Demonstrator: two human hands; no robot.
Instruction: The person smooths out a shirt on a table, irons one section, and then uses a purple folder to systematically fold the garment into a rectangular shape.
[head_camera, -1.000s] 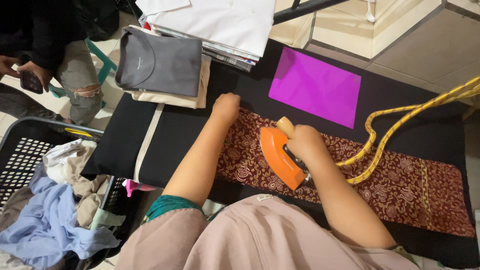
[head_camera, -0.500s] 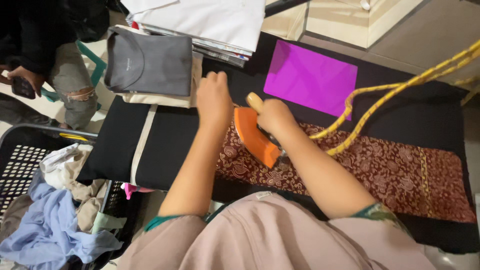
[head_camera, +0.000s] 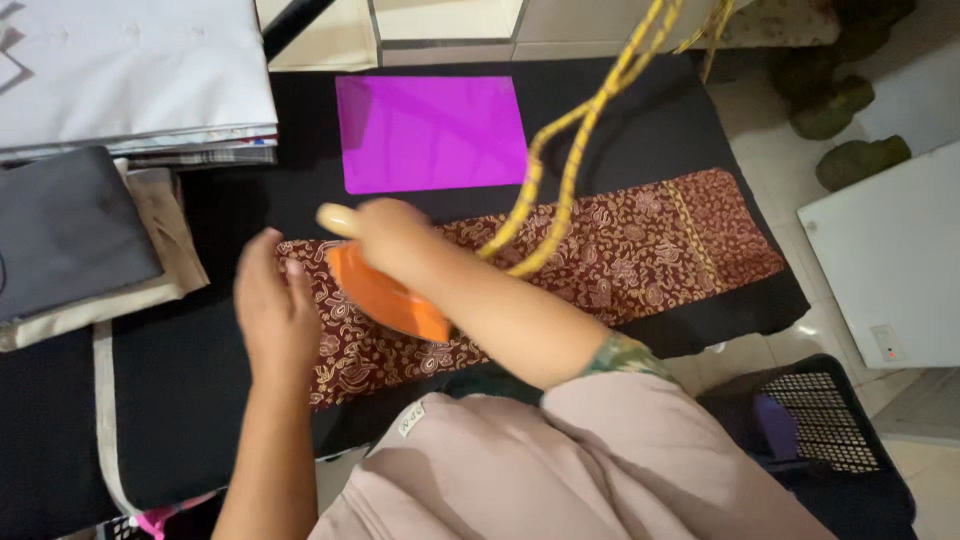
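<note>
Near the black mat's (head_camera: 640, 130) front edge, right hand (head_camera: 385, 235), fingers clenched, grips the orange iron (head_camera: 385, 295) on patterned cloth (head_camera: 620, 250); left hand (head_camera: 275, 315), fingers released, lies flat on the cloth's left end.

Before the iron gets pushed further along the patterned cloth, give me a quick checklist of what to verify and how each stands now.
1. Right hand has a grip on the orange iron: ok.
2. Iron sits on the brown patterned cloth: ok.
3. Left hand clear of the iron: not ok; it lies flat on the cloth right beside it.
4. Yellow cord off the ironing path: not ok; it crosses over the cloth.
5. Cloth ahead lies flat: ok, no big folds visible.
6. Magenta sheet clear of the cloth: ok, it lies apart on the black mat.
</note>
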